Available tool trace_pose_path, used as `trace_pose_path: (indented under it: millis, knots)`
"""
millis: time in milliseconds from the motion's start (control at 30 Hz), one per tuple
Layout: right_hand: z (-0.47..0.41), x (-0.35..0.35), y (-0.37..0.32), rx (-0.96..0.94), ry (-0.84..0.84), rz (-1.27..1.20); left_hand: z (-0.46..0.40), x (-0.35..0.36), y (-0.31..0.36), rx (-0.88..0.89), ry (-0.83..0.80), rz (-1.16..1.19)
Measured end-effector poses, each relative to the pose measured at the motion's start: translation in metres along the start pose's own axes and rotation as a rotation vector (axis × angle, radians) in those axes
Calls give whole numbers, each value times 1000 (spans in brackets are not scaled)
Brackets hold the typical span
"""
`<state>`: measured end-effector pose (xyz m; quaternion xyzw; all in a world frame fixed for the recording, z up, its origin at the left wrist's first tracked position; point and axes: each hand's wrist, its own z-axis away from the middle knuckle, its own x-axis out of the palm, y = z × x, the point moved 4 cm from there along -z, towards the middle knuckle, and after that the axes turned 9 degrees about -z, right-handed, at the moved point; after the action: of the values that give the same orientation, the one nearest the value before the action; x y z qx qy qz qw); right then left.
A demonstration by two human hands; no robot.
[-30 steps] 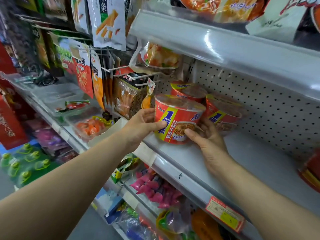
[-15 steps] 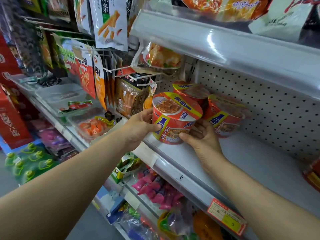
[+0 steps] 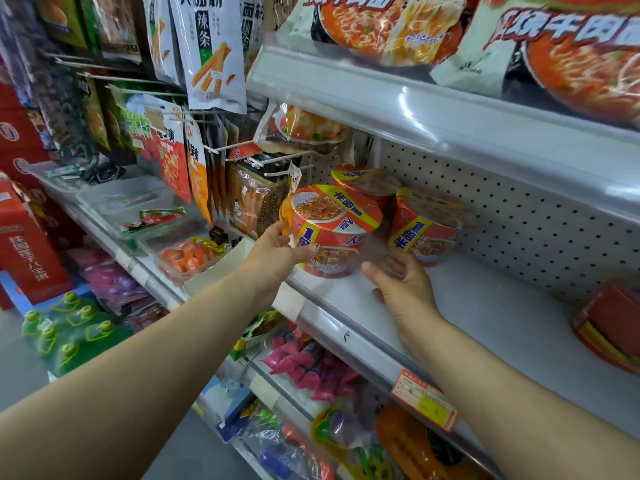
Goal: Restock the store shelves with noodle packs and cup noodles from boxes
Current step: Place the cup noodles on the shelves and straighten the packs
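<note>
I see open room on the white metal shelf [image 3: 485,306] between the red cup noodle bowls with yellow bands [image 3: 427,225] at the back left and the red tilted bowl [image 3: 609,327] at the far right. The clear-fronted upper shelf edge [image 3: 433,109] limits entry from above, the white pegboard back wall [image 3: 536,216] closes the rear, and hanging snack packets [image 3: 214,53] crowd the left.
</note>
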<state>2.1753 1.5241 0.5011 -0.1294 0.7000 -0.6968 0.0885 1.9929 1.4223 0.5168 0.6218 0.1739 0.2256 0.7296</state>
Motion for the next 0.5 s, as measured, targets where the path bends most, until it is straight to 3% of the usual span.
trace_pose_path:
  millis: [267, 500]
  knots:
    - [74, -47, -18, 63, -12, 18, 82, 44, -11, -24, 80, 19]
    - [169, -149, -36, 74, 55, 9, 196, 135, -40, -109, -42, 179]
